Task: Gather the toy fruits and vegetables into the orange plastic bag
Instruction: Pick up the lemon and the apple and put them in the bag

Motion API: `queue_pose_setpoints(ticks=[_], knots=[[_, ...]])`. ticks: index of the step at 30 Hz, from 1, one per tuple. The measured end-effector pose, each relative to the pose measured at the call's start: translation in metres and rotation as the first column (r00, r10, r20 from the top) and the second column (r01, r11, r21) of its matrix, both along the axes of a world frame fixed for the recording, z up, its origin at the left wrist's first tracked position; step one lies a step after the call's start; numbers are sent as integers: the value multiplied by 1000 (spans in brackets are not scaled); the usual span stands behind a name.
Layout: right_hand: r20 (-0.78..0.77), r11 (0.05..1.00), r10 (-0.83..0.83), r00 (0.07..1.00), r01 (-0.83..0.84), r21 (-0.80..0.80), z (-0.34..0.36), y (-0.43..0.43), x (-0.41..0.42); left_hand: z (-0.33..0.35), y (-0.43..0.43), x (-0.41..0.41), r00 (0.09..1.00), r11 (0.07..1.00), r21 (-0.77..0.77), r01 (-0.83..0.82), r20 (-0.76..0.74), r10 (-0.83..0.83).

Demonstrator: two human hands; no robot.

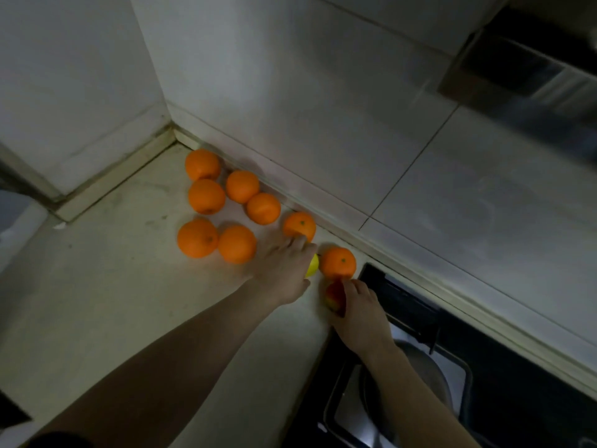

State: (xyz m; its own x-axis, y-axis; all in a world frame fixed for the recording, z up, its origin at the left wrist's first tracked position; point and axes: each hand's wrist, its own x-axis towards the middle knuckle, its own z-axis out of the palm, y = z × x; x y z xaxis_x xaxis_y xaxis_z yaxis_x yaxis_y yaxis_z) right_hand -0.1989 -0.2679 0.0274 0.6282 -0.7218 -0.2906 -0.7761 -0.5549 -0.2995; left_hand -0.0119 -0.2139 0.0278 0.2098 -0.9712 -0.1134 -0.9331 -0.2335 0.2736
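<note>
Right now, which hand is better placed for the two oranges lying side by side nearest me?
Left. The left hand lies right beside that pair of oranges, over a yellow fruit. The right hand is further off by the sink, gripping a red fruit.

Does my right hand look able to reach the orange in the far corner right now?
Probably not: the right hand grips a red fruit, and the left hand and other oranges lie between it and the corner orange.

Bare left hand point(284, 273) & right hand point(358, 315), forearms bare too; dark sleeve edge point(61, 440) at upper L arm.
</note>
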Motion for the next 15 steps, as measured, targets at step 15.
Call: queue_pose_setpoints(ticks=[15], knots=[[192,987,-19,981,49,-152,74,37,-16,67,59,-10,992,965,-237,-114,-79,98]])
